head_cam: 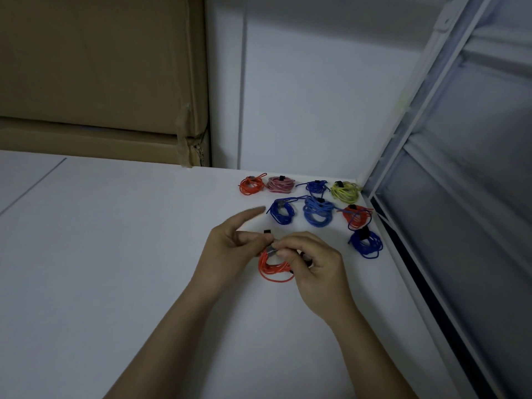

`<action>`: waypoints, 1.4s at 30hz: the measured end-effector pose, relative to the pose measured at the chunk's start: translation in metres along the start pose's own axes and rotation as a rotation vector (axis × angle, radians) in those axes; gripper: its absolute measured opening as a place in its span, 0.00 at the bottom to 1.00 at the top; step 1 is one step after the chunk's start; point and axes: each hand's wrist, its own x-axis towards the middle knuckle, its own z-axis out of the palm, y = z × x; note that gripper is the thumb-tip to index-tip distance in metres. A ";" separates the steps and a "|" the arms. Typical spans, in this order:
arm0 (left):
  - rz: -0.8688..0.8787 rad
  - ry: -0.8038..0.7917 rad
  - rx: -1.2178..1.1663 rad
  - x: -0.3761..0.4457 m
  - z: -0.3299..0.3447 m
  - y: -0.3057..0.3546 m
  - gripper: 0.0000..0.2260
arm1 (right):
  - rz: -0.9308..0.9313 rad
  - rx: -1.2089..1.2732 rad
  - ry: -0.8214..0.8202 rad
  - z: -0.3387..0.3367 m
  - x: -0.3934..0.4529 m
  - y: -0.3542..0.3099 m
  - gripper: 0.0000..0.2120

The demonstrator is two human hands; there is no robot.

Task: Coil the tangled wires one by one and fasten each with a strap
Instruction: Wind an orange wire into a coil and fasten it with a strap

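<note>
An orange coiled wire [273, 269] hangs between both hands above the white table [115, 254]. A grey and black strap [270, 249] wraps the top of the coil. My left hand [230, 249] pinches the strap with thumb and middle fingers, its index finger pointing out straight. My right hand [313, 263] grips the coil's right side and the strap, fingers curled over it. Part of the coil is hidden behind my right fingers.
Several strapped coils lie at the table's far right corner: orange [252, 184], pink [280, 184], blue [316, 187], yellow-green [345, 191], blue [283, 211], light blue [318, 213], orange-blue [357, 216], blue [367, 243]. Cardboard boxes [100, 82] stand behind the table. A window frame [417, 168] runs along the right edge.
</note>
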 end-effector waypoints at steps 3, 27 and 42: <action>0.034 0.040 0.071 -0.001 0.002 -0.001 0.10 | 0.103 0.021 -0.024 -0.001 0.001 0.000 0.09; 0.067 -0.023 0.094 0.001 0.017 -0.007 0.09 | 0.299 0.108 0.022 -0.023 0.003 -0.013 0.10; 0.119 -0.124 0.428 0.073 0.084 -0.024 0.05 | 0.520 -0.093 0.319 -0.060 0.016 0.039 0.07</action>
